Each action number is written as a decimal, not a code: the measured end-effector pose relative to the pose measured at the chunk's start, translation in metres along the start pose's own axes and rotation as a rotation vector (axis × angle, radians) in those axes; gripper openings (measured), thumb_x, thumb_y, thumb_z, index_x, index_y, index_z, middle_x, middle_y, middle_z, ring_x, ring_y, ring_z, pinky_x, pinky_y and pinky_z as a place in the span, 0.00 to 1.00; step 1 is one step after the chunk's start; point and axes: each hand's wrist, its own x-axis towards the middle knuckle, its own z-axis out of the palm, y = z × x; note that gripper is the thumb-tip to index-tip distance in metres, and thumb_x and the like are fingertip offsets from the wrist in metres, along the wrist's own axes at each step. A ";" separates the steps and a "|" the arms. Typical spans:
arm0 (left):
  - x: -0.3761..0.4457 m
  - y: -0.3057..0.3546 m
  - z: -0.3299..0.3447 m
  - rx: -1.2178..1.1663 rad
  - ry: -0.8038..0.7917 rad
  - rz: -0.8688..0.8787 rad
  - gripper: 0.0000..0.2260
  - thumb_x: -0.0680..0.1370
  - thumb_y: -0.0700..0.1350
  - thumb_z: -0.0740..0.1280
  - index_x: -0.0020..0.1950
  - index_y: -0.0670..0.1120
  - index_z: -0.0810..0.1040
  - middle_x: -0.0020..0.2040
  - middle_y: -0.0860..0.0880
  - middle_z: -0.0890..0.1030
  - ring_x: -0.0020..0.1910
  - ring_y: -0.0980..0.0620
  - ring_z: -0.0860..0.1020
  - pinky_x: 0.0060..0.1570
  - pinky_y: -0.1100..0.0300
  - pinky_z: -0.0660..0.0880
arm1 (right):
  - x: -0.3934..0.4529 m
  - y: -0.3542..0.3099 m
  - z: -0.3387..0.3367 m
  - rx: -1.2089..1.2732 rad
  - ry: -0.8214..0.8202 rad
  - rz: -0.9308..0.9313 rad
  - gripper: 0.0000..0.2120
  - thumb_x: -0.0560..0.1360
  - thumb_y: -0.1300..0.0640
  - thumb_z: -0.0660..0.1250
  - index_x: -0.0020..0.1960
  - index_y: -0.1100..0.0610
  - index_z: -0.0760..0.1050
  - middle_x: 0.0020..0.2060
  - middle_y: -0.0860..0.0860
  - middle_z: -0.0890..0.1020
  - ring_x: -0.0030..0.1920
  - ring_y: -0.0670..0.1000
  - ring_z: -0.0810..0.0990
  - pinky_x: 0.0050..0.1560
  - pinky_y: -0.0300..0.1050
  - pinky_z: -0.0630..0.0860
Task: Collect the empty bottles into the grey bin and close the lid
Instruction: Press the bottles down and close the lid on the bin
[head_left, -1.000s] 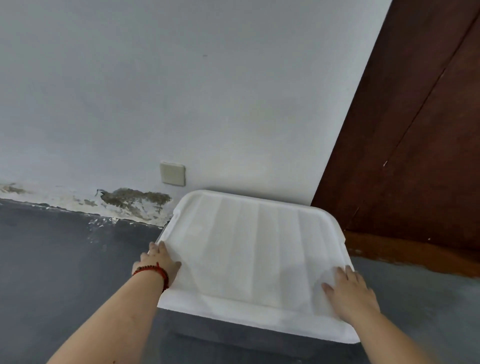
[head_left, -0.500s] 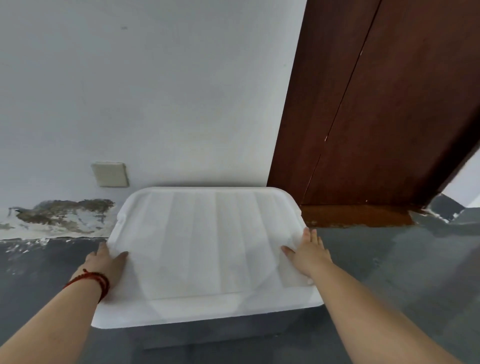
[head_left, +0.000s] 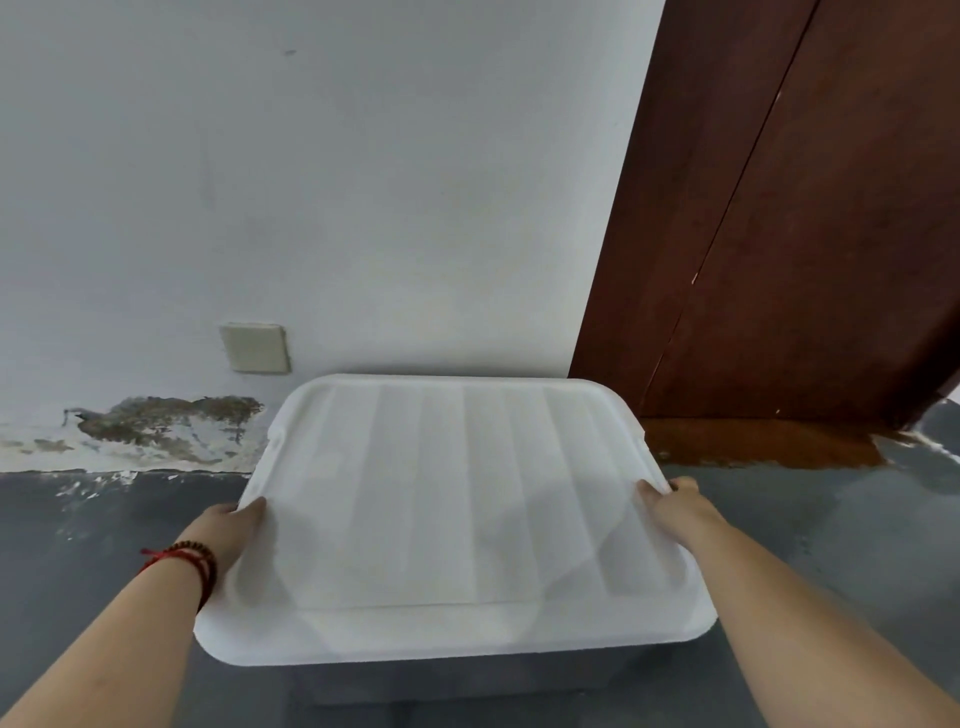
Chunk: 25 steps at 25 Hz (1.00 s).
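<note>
We have the white lid (head_left: 457, 519) lying across the top of the grey bin (head_left: 447, 680), of which only a strip of the near wall shows below the lid's front edge. Our left hand (head_left: 236, 525) grips the lid's left edge, thumb on top and the other fingers hidden under the rim; a red cord and dark bead bracelet (head_left: 189, 561) sits on that wrist. Our right hand (head_left: 675, 504) clasps the right edge the same way, thumb lying on the ribbed top surface, fingers curled around the rim. The bin stands on the dark grey floor (head_left: 78, 545), its far edge close to the pale wall (head_left: 363, 182), near a blank wall plate (head_left: 255, 347) and a patch of peeling paint (head_left: 161, 428). A dark brown door (head_left: 805, 234) stands beyond the bin's far right corner. We cannot see any bottles; the lid covers the bin's inside.
</note>
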 end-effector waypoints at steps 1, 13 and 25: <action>0.001 0.001 0.000 -0.059 -0.013 -0.009 0.22 0.80 0.50 0.60 0.68 0.38 0.69 0.63 0.37 0.75 0.58 0.38 0.74 0.59 0.50 0.66 | 0.003 0.003 -0.002 0.013 -0.021 0.014 0.33 0.77 0.41 0.58 0.73 0.59 0.55 0.64 0.60 0.72 0.60 0.63 0.74 0.56 0.55 0.70; -0.011 -0.004 0.012 0.003 0.189 0.031 0.24 0.76 0.50 0.65 0.67 0.37 0.69 0.62 0.36 0.75 0.58 0.36 0.74 0.52 0.50 0.68 | 0.004 0.015 0.003 0.096 0.063 0.119 0.40 0.71 0.36 0.65 0.71 0.62 0.63 0.65 0.61 0.70 0.59 0.64 0.74 0.54 0.56 0.72; -0.023 0.000 0.023 0.360 0.328 0.189 0.20 0.81 0.49 0.55 0.73 0.51 0.64 0.62 0.38 0.77 0.55 0.38 0.77 0.44 0.52 0.71 | -0.010 0.019 0.021 -0.206 0.353 -0.232 0.20 0.81 0.53 0.54 0.70 0.58 0.65 0.58 0.60 0.79 0.55 0.62 0.78 0.47 0.52 0.75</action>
